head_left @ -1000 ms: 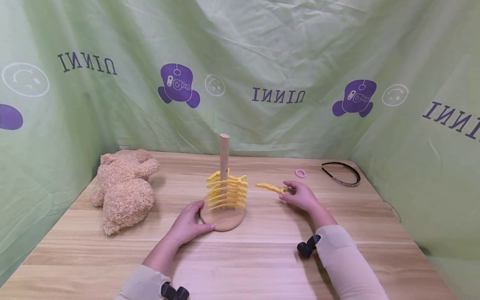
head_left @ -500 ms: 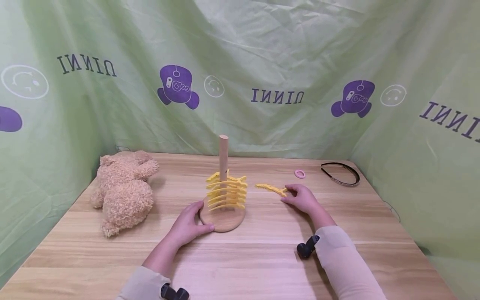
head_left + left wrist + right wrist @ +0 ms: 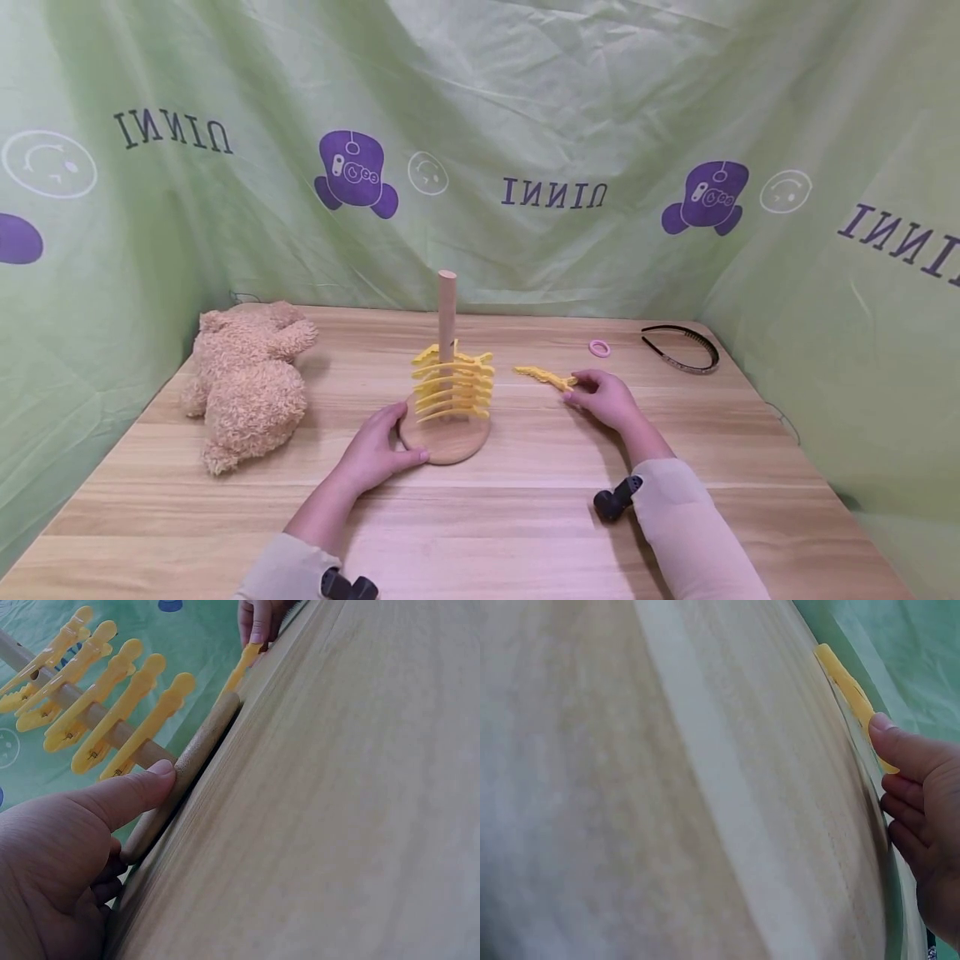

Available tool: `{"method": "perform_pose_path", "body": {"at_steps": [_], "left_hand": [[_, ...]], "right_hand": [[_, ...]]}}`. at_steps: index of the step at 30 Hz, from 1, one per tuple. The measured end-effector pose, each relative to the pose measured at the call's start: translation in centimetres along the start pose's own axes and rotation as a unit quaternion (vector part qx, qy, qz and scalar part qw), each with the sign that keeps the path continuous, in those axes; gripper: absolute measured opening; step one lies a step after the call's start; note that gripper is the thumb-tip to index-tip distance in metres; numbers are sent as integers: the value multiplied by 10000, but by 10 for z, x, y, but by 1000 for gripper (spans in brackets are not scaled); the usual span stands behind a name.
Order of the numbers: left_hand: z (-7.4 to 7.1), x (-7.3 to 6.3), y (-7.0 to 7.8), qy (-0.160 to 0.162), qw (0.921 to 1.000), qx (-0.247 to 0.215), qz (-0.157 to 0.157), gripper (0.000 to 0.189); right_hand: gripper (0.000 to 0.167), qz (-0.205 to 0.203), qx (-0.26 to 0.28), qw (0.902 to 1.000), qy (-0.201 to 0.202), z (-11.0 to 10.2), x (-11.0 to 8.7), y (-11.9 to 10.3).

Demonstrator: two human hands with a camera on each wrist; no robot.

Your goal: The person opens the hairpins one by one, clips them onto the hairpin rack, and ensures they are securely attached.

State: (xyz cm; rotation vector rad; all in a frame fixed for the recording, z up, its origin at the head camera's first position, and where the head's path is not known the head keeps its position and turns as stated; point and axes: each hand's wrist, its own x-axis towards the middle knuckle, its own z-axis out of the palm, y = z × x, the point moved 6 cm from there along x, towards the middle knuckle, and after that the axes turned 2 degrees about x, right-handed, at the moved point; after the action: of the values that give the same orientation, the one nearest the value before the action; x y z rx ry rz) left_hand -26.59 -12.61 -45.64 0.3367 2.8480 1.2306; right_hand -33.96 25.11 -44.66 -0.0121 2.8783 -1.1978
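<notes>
A wooden stand with a round base [image 3: 444, 447] and an upright post [image 3: 447, 308] is on the table. Several yellow hair clips are clamped across the post, one above another, as the left wrist view shows too with its hair clips [image 3: 135, 694]. My left hand [image 3: 378, 450] grips the rim of the base, thumb in front and fingers at the left side. To the right of the stand, my right hand [image 3: 609, 402] pinches the handle end of another yellow hair clip [image 3: 542, 377]. That clip lies low over the table, its toothed end pointing left toward the stand.
A fluffy brown plush toy [image 3: 251, 383] lies on the left of the table. Behind my right hand are a pink ring [image 3: 599, 348] and a black headband [image 3: 693, 363]. Green printed cloth [image 3: 480, 242] surrounds the wooden tabletop [image 3: 480, 525] at the back and sides.
My right hand has shifted slightly right, its fingers now nearer the end of the hair clip. My left hand and the stand have stayed in place.
</notes>
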Motion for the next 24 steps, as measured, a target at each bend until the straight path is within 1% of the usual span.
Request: {"method": "perform_pose_path", "body": {"at_steps": [7, 13, 17, 21, 24], "left_hand": [[0, 0, 0, 5, 10000, -1, 4, 92], [0, 0, 0, 23, 10000, 9, 26, 91], [-1, 0, 0, 33, 10000, -3, 37, 91], [0, 0, 0, 33, 10000, 11, 51, 91], [0, 0, 0, 25, 10000, 15, 46, 91]], "right_hand": [[55, 31, 504, 9986, 157, -4, -3, -2], [56, 66, 925, 9950, 361, -12, -7, -16], [54, -122, 964, 9942, 466, -20, -11, -32], [49, -436, 1027, 9923, 533, -28, -17, -50], [48, -570, 1138, 9907, 478, -34, -21, -63]]}}
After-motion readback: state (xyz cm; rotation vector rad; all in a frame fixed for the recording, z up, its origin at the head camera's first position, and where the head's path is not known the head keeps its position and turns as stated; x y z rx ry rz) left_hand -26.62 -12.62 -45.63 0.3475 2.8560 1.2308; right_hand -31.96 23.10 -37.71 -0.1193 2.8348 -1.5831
